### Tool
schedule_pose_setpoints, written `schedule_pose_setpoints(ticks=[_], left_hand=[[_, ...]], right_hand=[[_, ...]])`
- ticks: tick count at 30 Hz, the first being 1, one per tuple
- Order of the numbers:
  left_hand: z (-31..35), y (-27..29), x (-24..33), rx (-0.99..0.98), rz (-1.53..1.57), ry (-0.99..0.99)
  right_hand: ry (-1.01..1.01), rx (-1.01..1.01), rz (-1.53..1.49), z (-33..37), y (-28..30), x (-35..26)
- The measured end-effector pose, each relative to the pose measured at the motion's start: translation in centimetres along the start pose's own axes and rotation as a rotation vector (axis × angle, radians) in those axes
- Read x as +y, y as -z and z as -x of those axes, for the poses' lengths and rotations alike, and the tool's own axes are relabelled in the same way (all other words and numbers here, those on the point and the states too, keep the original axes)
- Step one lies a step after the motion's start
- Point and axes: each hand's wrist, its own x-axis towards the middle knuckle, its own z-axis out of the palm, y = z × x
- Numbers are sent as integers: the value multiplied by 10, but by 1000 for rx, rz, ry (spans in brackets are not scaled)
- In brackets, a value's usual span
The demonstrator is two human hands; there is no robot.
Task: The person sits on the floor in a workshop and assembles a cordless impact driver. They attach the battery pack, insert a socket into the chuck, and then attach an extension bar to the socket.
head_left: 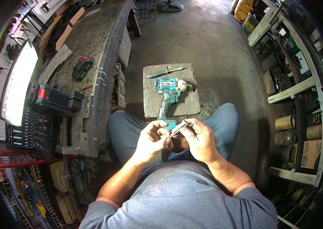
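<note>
My right hand [199, 139] pinches a small, thin grey metal piece [180, 128] between thumb and fingers, just above my lap. Close beside it, my left hand [153, 139] is closed with its fingertips together near the lower end of that piece. What the left fingers hold, if anything, is too small to make out. Beyond both hands a teal cordless impact wrench [166, 91] lies on its side on a worn wooden stool top [184, 108]. A screwdriver-like tool [166, 72] with a grey handle lies across the stool's far part.
On my left runs a long, grimy workbench [100, 42] with a black-and-red battery [81, 68] on it. A bright work lamp [19, 82] and a socket set [26, 131] stand there too. Wooden shelving [293, 91] with cans and a cardboard box [311, 153] lines my right.
</note>
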Motion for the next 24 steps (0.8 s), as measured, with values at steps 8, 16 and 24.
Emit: schedule_pose_setpoints(ticks=[8,16,24], left_hand=[[1,1,1,-30,-81,-33],[4,-1,-2,4,-122,-50],[4,-6,-7,43,-148,-115]], right_hand=[[4,-110,65,-4,9,2],[-13,-88,99,-4,9,-1],[-75,-43,161,-5,8,1]])
